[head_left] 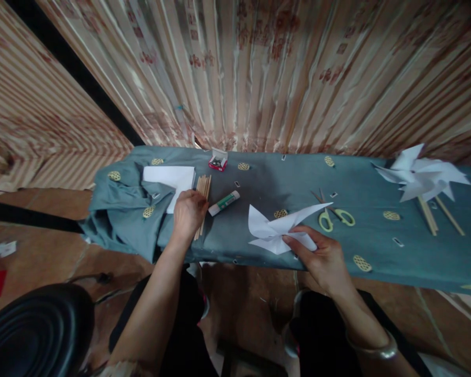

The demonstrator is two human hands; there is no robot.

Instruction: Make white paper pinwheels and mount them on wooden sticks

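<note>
My right hand pinches a folded white paper pinwheel by its edge, just above the cloth. On the left, the fingers of my left hand are bent down onto a bundle of thin wooden sticks; whether they grip one is hidden. Stacked white paper lies beside that hand, partly beneath it. A green and white glue stick rests between my hands. Scissors with yellow-green handles lie open behind my right hand.
A small open red box with tiny metallic pieces stands near the back edge. Finished-looking pinwheels on sticks lie at the far right. The narrow table has a grey-green cloth, bunched at left. A black stool stands at lower left; a curtain hangs behind.
</note>
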